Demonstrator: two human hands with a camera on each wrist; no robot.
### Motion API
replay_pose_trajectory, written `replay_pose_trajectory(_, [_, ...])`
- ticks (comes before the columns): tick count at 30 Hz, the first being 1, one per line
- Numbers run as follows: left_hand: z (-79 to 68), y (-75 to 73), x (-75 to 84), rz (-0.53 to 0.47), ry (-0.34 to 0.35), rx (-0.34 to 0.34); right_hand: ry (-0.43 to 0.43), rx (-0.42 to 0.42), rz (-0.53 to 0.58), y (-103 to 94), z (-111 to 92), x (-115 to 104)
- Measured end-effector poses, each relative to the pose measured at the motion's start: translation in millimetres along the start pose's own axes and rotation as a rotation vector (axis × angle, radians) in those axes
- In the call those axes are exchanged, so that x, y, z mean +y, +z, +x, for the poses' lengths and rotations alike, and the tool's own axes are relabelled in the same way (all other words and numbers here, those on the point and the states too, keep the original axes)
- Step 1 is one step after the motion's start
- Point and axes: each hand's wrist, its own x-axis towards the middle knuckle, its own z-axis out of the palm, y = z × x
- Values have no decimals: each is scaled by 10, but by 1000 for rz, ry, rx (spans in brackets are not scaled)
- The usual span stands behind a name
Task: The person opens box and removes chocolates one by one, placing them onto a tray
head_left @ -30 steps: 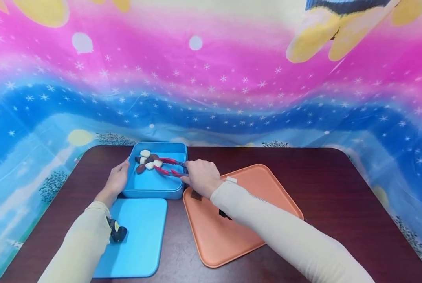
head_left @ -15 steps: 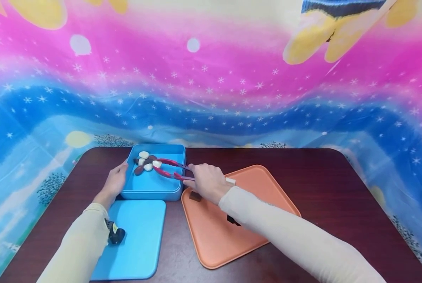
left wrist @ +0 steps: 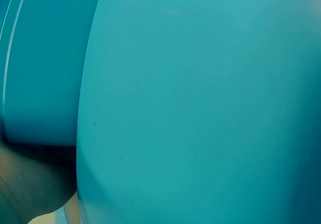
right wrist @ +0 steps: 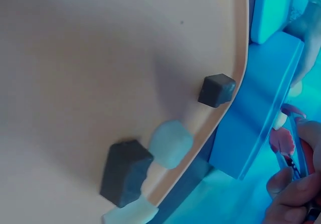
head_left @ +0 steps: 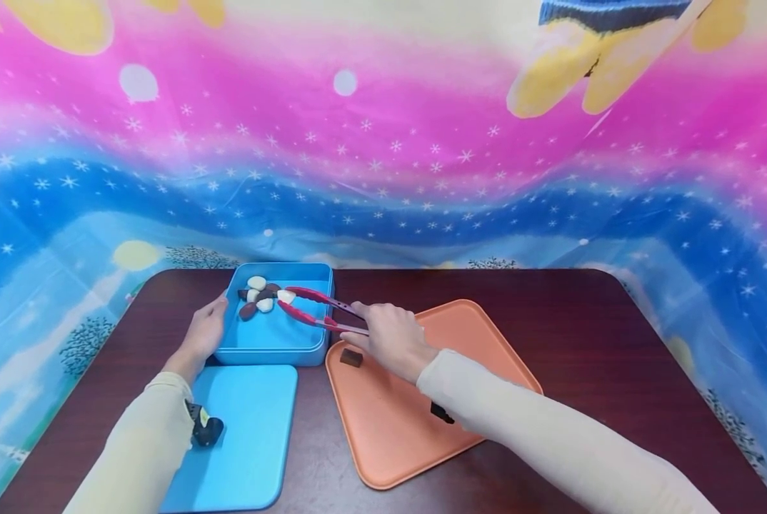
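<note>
My right hand (head_left: pixel 393 339) grips a pair of red-tipped tongs (head_left: pixel 322 307), which reach over the right wall of a blue box (head_left: pixel 274 357). A white rounded piece (head_left: pixel 286 297) shows at the tips; in the right wrist view this white piece (right wrist: pixel 280 119) lies between them. Beside it in the box sits a cluster of white and dark brown chocolate-like pieces (head_left: pixel 248 310). My left hand (head_left: pixel 205 332) rests along the box's outer left wall, some fingers hidden. In the left wrist view, part of that hand (left wrist: pixel 37 184) shows below blue plastic (left wrist: pixel 190 103).
An orange tray (head_left: pixel 390 442) lies right of the box, partly under my right forearm. It bears brown blocks (right wrist: pixel 125 173) and white pieces (right wrist: pixel 170 143). The blue lid (head_left: pixel 248 435) lies flat in front of the box. A patterned cloth (head_left: pixel 383 200) hangs behind the table.
My right hand has drawn back to the right with the tongs. The white piece at the tips has shifted slightly away from the cluster. My left hand stays at the box.
</note>
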Motion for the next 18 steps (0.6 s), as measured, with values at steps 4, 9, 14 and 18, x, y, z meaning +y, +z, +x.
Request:
replay_pose_trajectory(4, [4,-5,-1,-4,0,2,-22,32,20,-20,-45,63])
replay_pose_trajectory(9, [14,3,-19,-9,5,5,-14,38,65,-55,-106,119])
replay_pose_trajectory(14, [20,17,-34,-7,3,4,28,25,121,-90,-203,177])
replay_pose_trajectory(18, [28,20,-20,-10,1,7,42,33,121,-138,-271,226])
